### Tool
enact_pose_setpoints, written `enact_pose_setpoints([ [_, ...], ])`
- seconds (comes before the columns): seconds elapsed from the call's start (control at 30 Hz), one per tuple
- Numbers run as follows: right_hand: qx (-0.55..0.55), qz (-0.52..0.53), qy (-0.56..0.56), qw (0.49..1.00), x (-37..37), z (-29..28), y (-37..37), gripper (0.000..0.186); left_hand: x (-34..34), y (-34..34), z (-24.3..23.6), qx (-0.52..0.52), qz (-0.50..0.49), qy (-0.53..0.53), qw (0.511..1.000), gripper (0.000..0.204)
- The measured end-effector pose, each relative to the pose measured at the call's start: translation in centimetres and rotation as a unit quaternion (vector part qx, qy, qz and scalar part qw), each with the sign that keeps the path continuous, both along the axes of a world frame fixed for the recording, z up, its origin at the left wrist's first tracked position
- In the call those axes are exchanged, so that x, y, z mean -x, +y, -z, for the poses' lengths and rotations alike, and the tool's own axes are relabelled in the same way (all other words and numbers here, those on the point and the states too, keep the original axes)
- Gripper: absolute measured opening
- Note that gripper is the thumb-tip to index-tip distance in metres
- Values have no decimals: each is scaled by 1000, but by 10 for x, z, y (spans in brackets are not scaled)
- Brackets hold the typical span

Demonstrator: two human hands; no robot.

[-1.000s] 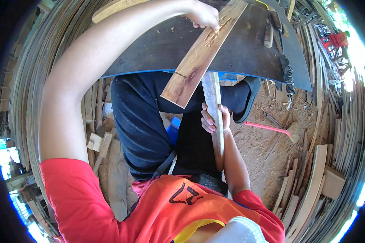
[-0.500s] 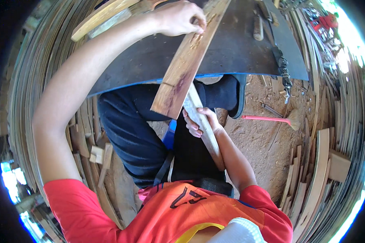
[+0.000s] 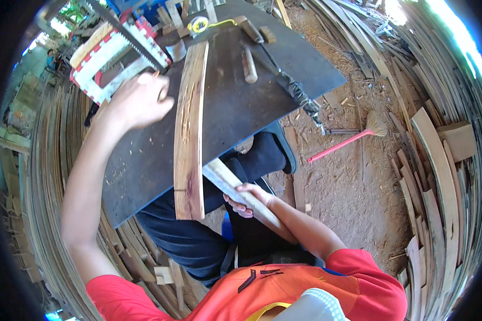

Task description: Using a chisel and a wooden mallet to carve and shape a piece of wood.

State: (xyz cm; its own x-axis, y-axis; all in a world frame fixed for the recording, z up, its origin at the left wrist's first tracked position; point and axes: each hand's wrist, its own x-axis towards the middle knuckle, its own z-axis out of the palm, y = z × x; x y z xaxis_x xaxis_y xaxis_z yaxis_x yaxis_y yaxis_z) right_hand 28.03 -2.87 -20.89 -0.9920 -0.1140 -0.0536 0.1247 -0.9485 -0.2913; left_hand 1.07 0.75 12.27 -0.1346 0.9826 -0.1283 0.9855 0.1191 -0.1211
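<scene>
A long brown wooden board (image 3: 189, 128) lies over the dark tabletop (image 3: 144, 171), its near end jutting past the edge above my leg. Wood chips sit along its middle, and a dark line crosses it close to the near end. My left hand (image 3: 142, 100) is raised left of the board, apart from it, with the fingers curled in; what they hold, if anything, does not show. Below the table edge, my right hand (image 3: 249, 199) wraps around a pale wooden bar (image 3: 227, 179), which slants beneath my forearm.
A saw blade (image 3: 122, 33) and a red-and-white box-like frame (image 3: 91, 80) stand beyond my left hand. The table also bears a yellow tape measure (image 3: 198, 24), a wooden handle (image 3: 249, 65) and a black-wrapped tool (image 3: 300, 95). A pink-handled brush (image 3: 337, 146) lies on the floor; wood strips (image 3: 439, 171) line both sides.
My left hand has come off the board and moved left. The view has shifted, bringing the saw and tape measure into sight. My right hand keeps its hold on the wooden bar.
</scene>
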Motion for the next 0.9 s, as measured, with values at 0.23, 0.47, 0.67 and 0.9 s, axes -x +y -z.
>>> enact_pose_setpoints([
  [0.23,-2,4,-5,1000,-5,-2,10,55,40,-130,-21,252,-184,131,941,30],
  [0.47,93,-39,49,994,-16,7,22,57,72,-264,-71,269,-462,285,795,31],
  [0.67,40,5,38,998,-18,10,28,56,-19,-108,-43,-64,-42,52,996,30],
  [0.9,29,23,-10,999,-19,2,16,62,-59,129,57,-144,260,113,948,76],
])
